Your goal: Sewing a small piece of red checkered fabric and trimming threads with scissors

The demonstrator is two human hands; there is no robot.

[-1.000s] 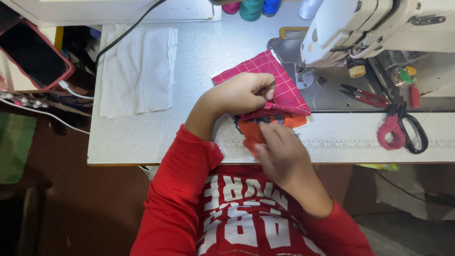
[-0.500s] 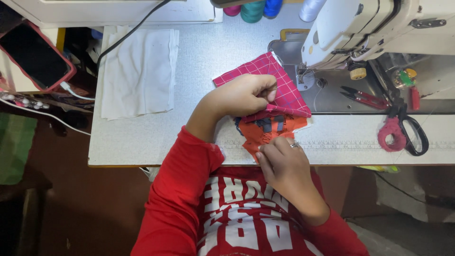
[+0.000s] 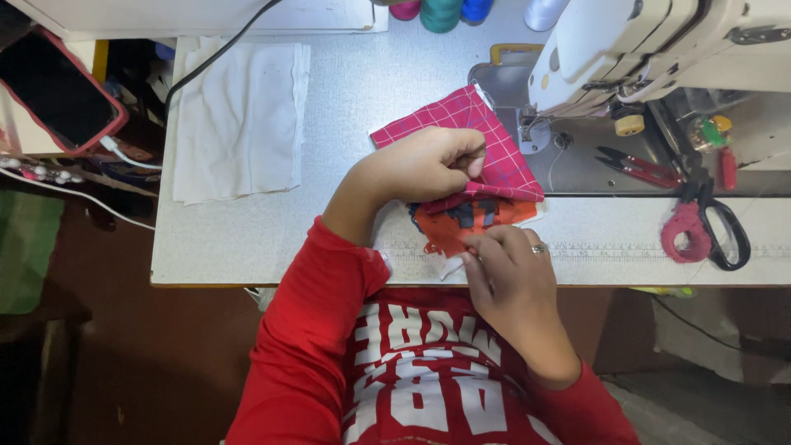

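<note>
Surface: pale grey speckled sewing table (image 3: 329,214), front edge running left to right just above the person's chest; a printed measuring strip runs along that edge on the right half.
Room: dim brownish floor below the table; green cloth at far left edge.
Left hand: left hand (image 3: 424,165) rests knuckles-up on the pink checked fabric (image 3: 482,136), fingers curled together and pinching its lower fold.
Right hand: right hand (image 3: 507,272) at the table's front edge, ring on one finger, fingertips (image 3: 478,247) drawn together on the near hem of the orange printed fabric (image 3: 461,222).
Fabric position: pink piece lies on top of the orange one, both just in front of the sewing machine (image 3: 659,41), its needle plate touching the pink corner.
Left of work: folded white cloth (image 3: 239,119) lies flat, well apart from the hands; bare table between them.
Right of work: red thread snips (image 3: 638,167) on the machine bed; scissors (image 3: 709,227) with one pink handle near the front edge.
Back edge: thread spools (image 3: 441,10) crowd the top.
Far left: phone in a pink case (image 3: 58,91), off the table, cable trailing.
Open room: clearest stretch is the table's left-front quarter.
</note>
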